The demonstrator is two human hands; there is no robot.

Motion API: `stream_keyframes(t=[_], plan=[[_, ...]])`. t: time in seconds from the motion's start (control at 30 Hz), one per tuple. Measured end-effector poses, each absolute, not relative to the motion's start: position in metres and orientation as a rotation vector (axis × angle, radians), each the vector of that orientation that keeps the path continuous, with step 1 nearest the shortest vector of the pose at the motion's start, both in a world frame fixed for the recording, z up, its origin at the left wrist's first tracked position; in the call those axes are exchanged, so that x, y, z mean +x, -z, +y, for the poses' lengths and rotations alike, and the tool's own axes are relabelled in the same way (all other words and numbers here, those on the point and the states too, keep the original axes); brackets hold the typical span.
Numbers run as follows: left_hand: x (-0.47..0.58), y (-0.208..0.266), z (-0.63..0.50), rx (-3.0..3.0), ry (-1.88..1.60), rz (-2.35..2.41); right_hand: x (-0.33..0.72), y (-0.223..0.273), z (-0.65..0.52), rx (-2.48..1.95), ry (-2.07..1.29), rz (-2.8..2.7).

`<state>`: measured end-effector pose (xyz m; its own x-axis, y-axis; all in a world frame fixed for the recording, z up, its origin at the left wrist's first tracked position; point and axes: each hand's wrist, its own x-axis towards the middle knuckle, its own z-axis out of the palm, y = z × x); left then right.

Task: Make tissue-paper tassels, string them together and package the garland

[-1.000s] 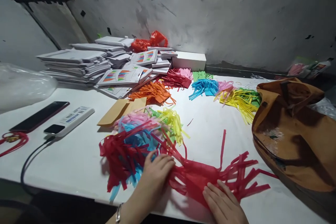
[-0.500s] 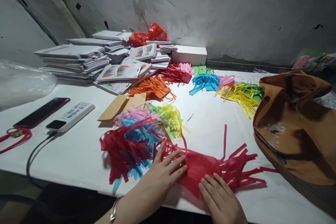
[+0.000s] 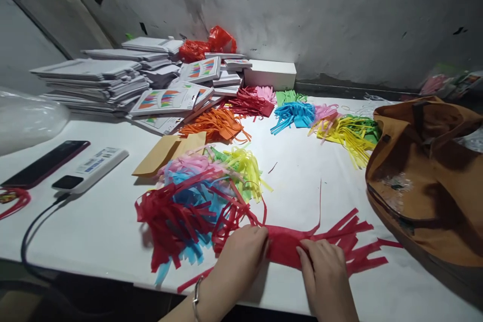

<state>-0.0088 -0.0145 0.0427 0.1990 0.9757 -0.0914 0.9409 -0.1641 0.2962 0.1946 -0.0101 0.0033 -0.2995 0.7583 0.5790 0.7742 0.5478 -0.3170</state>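
A red tissue paper tassel (image 3: 285,246) lies sideways near the table's front edge, with cut strips fanning out at both ends. My left hand (image 3: 247,249) grips its left part, fingers curled in. On the right part, my right hand (image 3: 324,261) has its fingers bent and closed over the paper's lower edge. Left of my hands sits a heap of fringed paper: a dark red bunch (image 3: 175,221), a blue one (image 3: 192,188), a pink one (image 3: 188,163) and a yellow-green one (image 3: 245,168).
Orange fringe (image 3: 215,126), blue fringe (image 3: 296,115) and yellow fringe (image 3: 345,136) lie farther back. A brown bag (image 3: 426,186) stands at right. On the left are a phone (image 3: 45,163), a white power bank (image 3: 92,171), a brown envelope (image 3: 162,156) and stacked white packets (image 3: 90,70).
Both hands went from lying flat with fingers spread to curled on the paper. The red sheet's middle now looks narrower. The view has shifted slightly to the right.
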Motion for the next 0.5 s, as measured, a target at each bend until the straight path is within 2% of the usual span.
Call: stream_keyframes(t=[0.1,0.27,0.37,0.5], plan=[[-0.003,-0.044,-0.004,2.153,0.015,1.909,0.186,-0.002,-0.002,-1.34,0.053,-2.107],[0.0,-0.043,0.003,2.127,0.082,1.92,0.189,-0.01,0.005,-1.414,0.258,-2.086],[0.0,-0.044,0.006,2.127,0.095,1.906,0.194,-0.014,0.002,-1.162,0.317,-2.175],[-0.005,-0.049,0.006,2.091,0.05,1.875,0.19,-0.01,-0.007,-0.87,0.201,-2.315]])
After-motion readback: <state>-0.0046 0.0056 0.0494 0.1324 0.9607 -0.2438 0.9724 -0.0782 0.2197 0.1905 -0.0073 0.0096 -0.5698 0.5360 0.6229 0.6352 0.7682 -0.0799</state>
